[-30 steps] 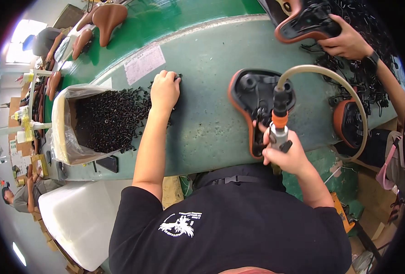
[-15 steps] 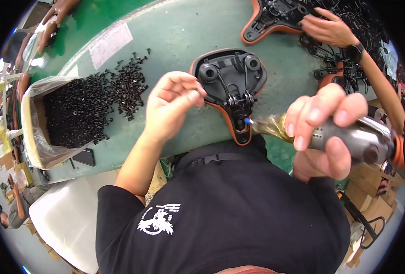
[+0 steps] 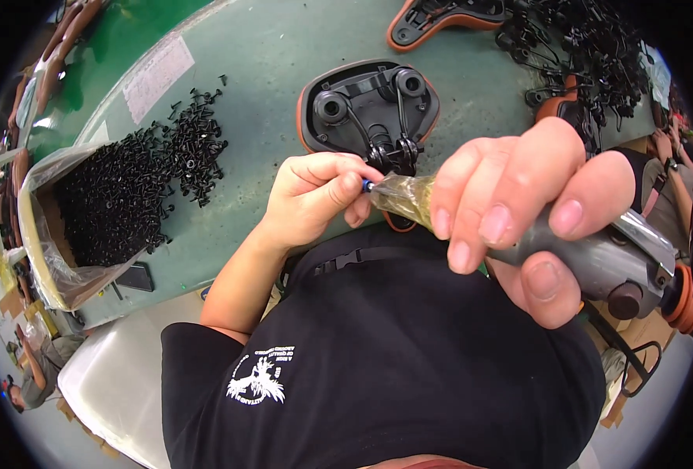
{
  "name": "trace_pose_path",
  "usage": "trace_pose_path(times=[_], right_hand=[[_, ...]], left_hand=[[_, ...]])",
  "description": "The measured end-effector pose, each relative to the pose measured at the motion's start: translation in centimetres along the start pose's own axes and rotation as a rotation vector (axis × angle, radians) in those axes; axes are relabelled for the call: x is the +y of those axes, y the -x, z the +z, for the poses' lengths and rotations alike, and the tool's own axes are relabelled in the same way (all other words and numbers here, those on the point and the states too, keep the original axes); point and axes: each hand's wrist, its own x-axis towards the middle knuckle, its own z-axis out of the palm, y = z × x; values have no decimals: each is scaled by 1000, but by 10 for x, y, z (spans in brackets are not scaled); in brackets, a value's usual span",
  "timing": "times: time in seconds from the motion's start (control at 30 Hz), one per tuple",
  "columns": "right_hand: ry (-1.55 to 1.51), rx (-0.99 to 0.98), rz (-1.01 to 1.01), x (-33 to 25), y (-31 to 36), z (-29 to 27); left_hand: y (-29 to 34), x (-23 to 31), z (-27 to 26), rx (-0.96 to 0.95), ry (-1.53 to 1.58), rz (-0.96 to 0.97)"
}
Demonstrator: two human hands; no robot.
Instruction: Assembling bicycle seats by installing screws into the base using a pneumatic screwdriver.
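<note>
- Driver (image 3: 612, 270): held in front of the person at the right, long axis slanting across the view; tip (image 3: 367, 185) points left and slightly away, tail toward the right and nearer the body.
- Right grip (image 3: 518, 203): wrapped around the driver's body.
- Left grip (image 3: 315, 195): thumb and forefinger pinched on the tip; whether a screw sits there cannot be told.
- Saddle (image 3: 374, 117): underside up on the tabletop (image 3: 260, 94), broad end away, nose toward the person and partly hidden behind the driver.
- Near edge of the tabletop: just beyond the person's waist, close to the nose.
- Open room: strips of tabletop between saddle and screws (image 3: 194, 148), and between saddle and black parts (image 3: 573, 55).
- Tabletop: green, scuffed; a lined box (image 3: 38, 258) spills the screws at left.
- Floor side, right: another person (image 3: 667, 180).
</note>
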Motion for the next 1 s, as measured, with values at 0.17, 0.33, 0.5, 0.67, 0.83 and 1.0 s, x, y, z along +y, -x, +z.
trace_pose_path(times=[0.17,0.33,0.5,0.67,0.83,1.0], right_hand=[[95,-47,-113,5,-1,-4],[200,-105,-43,18,-12,-16],[200,-6,51,43,-18,-6],[308,-56,115,55,-23,7],[397,-69,175,67,-20,22],[374,-144,46,92,-15,16]], left_hand=[[-24,18,-10,81,-1167,751],[-38,12,-35,441,-1647,663],[-60,-7,-52,527,-1575,859],[-53,-7,-56,548,-1570,897],[-48,-8,-59,649,-1501,866],[-47,-18,-70,607,-1325,800]])
